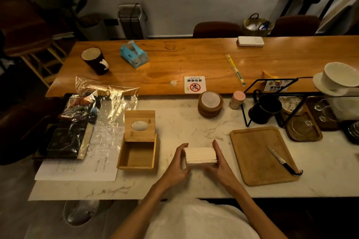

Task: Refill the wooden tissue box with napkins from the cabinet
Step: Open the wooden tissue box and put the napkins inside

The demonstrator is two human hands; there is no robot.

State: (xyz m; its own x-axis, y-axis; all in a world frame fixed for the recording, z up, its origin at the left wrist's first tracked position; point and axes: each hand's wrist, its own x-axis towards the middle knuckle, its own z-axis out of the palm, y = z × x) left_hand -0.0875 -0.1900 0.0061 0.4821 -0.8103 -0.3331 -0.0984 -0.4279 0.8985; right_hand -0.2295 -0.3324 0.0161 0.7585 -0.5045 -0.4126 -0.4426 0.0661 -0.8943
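Note:
A stack of white napkins [200,154] rests on the marble counter, held between both hands. My left hand [177,165] presses its left end and my right hand [219,167] presses its right end. To the left stands the wooden tissue box [138,154], open and empty inside. Its lid [139,125], with an oval hole, leans tilted against the box's far side. The cabinet is out of view.
A wooden tray [260,156] with a knife [281,160] lies to the right. Stacked coasters [210,106], a pink-capped jar [237,100], a black wire rack [272,101] and cups stand behind. Paper sheets [87,163] and a plastic bag [93,106] lie left.

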